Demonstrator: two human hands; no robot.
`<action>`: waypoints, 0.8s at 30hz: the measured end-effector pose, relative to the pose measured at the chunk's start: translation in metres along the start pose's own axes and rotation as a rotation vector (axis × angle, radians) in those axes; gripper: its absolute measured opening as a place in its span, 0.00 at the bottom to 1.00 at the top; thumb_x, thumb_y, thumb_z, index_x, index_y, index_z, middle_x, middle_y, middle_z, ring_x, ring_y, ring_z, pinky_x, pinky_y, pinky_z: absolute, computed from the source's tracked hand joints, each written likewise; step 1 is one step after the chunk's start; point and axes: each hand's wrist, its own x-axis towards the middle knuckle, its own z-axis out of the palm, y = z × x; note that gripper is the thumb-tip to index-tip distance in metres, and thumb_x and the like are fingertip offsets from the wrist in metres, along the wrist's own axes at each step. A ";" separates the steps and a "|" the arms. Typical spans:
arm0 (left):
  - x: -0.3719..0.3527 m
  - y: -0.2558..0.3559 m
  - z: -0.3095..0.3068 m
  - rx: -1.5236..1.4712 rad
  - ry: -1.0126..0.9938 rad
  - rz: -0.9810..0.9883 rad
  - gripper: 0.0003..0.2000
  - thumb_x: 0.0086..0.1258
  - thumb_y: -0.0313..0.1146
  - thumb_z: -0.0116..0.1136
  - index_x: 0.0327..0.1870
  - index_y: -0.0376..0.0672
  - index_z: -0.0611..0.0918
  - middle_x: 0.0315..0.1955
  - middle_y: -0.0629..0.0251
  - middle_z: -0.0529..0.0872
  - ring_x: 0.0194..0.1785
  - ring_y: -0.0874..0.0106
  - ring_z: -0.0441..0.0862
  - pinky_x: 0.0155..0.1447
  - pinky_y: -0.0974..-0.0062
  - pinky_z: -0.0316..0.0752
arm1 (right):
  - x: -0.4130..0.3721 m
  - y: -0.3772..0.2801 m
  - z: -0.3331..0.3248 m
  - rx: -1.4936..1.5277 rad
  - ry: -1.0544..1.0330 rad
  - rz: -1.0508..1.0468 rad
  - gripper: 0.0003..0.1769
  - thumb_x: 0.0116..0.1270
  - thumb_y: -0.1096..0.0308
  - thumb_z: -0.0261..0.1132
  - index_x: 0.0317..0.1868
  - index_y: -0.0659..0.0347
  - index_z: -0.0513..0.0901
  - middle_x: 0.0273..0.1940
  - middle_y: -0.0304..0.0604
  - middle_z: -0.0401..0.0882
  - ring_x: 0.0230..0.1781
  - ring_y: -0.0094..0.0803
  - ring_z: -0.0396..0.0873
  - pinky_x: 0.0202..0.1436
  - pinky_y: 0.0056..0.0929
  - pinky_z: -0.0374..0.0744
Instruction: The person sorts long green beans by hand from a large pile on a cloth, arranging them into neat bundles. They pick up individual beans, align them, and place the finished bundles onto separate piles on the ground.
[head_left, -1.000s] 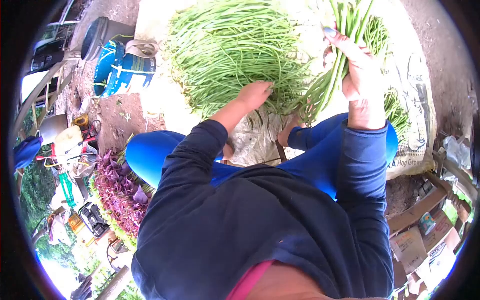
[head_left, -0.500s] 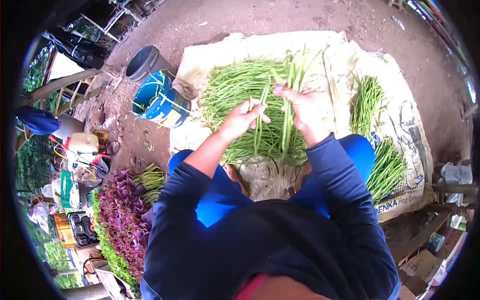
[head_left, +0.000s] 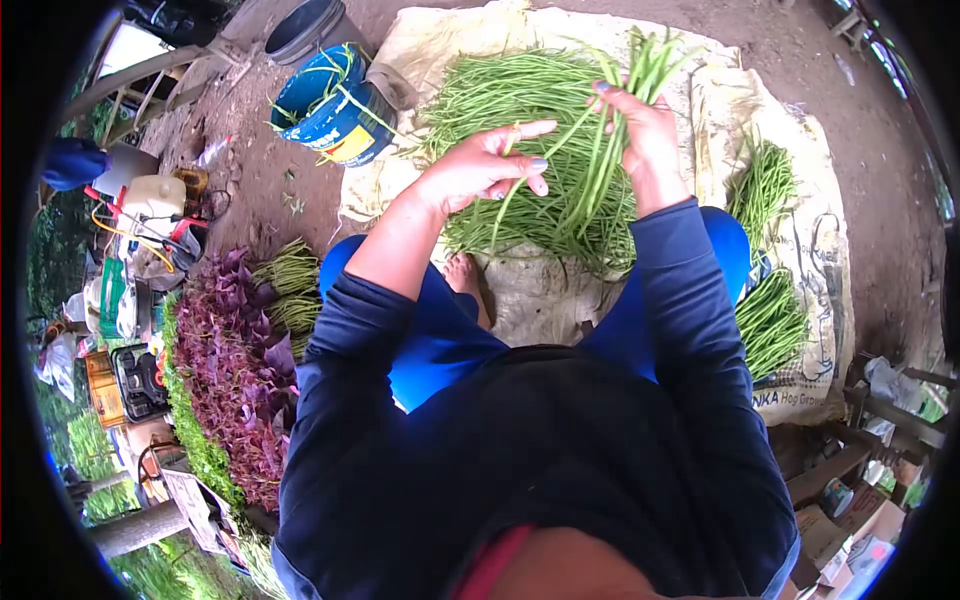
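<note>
Sacking (head_left: 715, 120) is spread on a dirt floor (head_left: 820, 80), which borders its far and right edges. At the left edge, a blue bucket (head_left: 360, 140) stands just beside the sacking, a grey bucket (head_left: 305, 30) behind it. The heap of long green beans (head_left: 520, 85) lies on the sacking ahead of the person; a strip of sacking separates it from 2 smaller bundles (head_left: 765, 190) to the right. Right hand (head_left: 650, 145): fingers closed around 1 loose bunch (head_left: 605, 170), held above the heap. Left hand (head_left: 480, 170): fingers partly spread, at 1 slender pod; whether it is gripped cannot be determined.
</note>
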 end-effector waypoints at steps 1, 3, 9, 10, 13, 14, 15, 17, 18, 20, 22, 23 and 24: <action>-0.002 0.001 -0.002 -0.056 -0.030 0.028 0.22 0.69 0.31 0.58 0.64 0.43 0.72 0.30 0.67 0.85 0.19 0.85 0.65 0.23 0.88 0.58 | 0.004 -0.001 -0.005 0.045 0.048 -0.007 0.14 0.56 0.80 0.68 0.43 0.64 0.75 0.33 0.48 0.84 0.28 0.33 0.84 0.23 0.24 0.73; -0.004 0.000 -0.007 -0.068 -0.030 0.065 0.21 0.70 0.31 0.57 0.63 0.41 0.73 0.31 0.65 0.85 0.19 0.85 0.66 0.23 0.87 0.60 | 0.007 -0.003 -0.010 0.052 0.089 0.025 0.14 0.56 0.81 0.68 0.42 0.65 0.75 0.33 0.48 0.84 0.28 0.32 0.83 0.22 0.23 0.74; -0.004 -0.008 -0.024 -0.640 -0.176 0.293 0.16 0.70 0.28 0.53 0.58 0.35 0.76 0.39 0.50 0.85 0.23 0.79 0.71 0.24 0.87 0.64 | 0.012 0.007 -0.023 0.096 0.162 -0.007 0.14 0.55 0.80 0.68 0.43 0.64 0.77 0.34 0.45 0.85 0.28 0.29 0.82 0.22 0.22 0.72; -0.001 -0.009 -0.029 -0.722 -0.254 0.343 0.15 0.68 0.26 0.51 0.56 0.36 0.77 0.43 0.48 0.83 0.26 0.77 0.72 0.27 0.86 0.66 | 0.011 0.007 -0.024 0.083 0.217 0.005 0.15 0.55 0.80 0.68 0.44 0.64 0.76 0.35 0.46 0.85 0.29 0.29 0.82 0.23 0.22 0.72; -0.003 0.007 -0.020 -0.699 -0.066 0.395 0.19 0.62 0.23 0.53 0.57 0.37 0.75 0.43 0.49 0.83 0.26 0.75 0.69 0.27 0.84 0.66 | 0.013 0.011 -0.028 0.096 0.236 -0.006 0.14 0.56 0.79 0.67 0.43 0.64 0.77 0.35 0.46 0.85 0.30 0.30 0.83 0.24 0.23 0.73; -0.006 0.014 -0.012 -0.611 0.062 0.434 0.14 0.67 0.28 0.55 0.53 0.38 0.77 0.41 0.55 0.83 0.26 0.76 0.69 0.27 0.84 0.66 | 0.010 0.009 -0.026 0.104 0.250 0.046 0.13 0.57 0.78 0.67 0.43 0.64 0.77 0.35 0.46 0.84 0.30 0.30 0.83 0.25 0.24 0.74; -0.003 0.016 -0.013 -0.604 0.057 0.439 0.14 0.67 0.28 0.55 0.53 0.38 0.77 0.41 0.55 0.83 0.26 0.76 0.69 0.27 0.84 0.66 | 0.008 0.008 -0.026 0.109 0.248 0.037 0.13 0.57 0.78 0.67 0.43 0.64 0.77 0.35 0.46 0.84 0.30 0.30 0.83 0.25 0.24 0.74; 0.002 0.017 -0.017 -0.683 0.343 0.396 0.10 0.73 0.34 0.53 0.48 0.41 0.80 0.35 0.66 0.82 0.26 0.80 0.71 0.28 0.85 0.66 | 0.004 0.006 -0.026 0.041 0.170 0.098 0.13 0.57 0.77 0.67 0.43 0.65 0.78 0.36 0.46 0.84 0.30 0.30 0.83 0.25 0.25 0.74; -0.001 0.022 -0.022 -0.532 0.345 0.416 0.13 0.75 0.43 0.50 0.46 0.43 0.78 0.30 0.72 0.79 0.28 0.81 0.73 0.29 0.84 0.67 | 0.001 0.005 -0.025 -0.032 0.173 0.114 0.14 0.57 0.77 0.67 0.45 0.65 0.78 0.36 0.45 0.84 0.29 0.31 0.83 0.25 0.25 0.74; 0.003 0.022 -0.030 -0.475 0.528 0.510 0.13 0.76 0.44 0.48 0.46 0.44 0.77 0.29 0.72 0.79 0.29 0.81 0.73 0.31 0.83 0.68 | -0.001 0.005 -0.025 -0.007 0.163 0.123 0.14 0.56 0.77 0.68 0.44 0.66 0.78 0.34 0.45 0.84 0.28 0.30 0.83 0.23 0.24 0.75; 0.012 0.015 -0.045 -0.361 0.823 0.585 0.15 0.76 0.48 0.45 0.45 0.45 0.74 0.28 0.71 0.79 0.33 0.80 0.74 0.36 0.79 0.69 | -0.006 -0.002 -0.025 0.026 0.116 0.135 0.15 0.56 0.77 0.69 0.45 0.67 0.78 0.34 0.47 0.84 0.27 0.31 0.83 0.22 0.23 0.75; 0.014 0.013 -0.054 -0.339 0.852 0.670 0.14 0.76 0.47 0.47 0.43 0.46 0.75 0.28 0.70 0.79 0.32 0.79 0.74 0.37 0.78 0.70 | -0.006 -0.005 -0.025 0.017 0.131 0.121 0.15 0.56 0.77 0.69 0.45 0.67 0.78 0.34 0.47 0.84 0.27 0.31 0.83 0.22 0.23 0.75; 0.016 0.012 -0.060 -0.499 0.734 0.733 0.13 0.75 0.46 0.48 0.41 0.46 0.75 0.28 0.70 0.79 0.30 0.79 0.74 0.35 0.78 0.70 | -0.005 -0.006 -0.025 0.060 0.080 0.145 0.15 0.56 0.77 0.68 0.45 0.67 0.78 0.34 0.47 0.84 0.28 0.32 0.84 0.23 0.23 0.75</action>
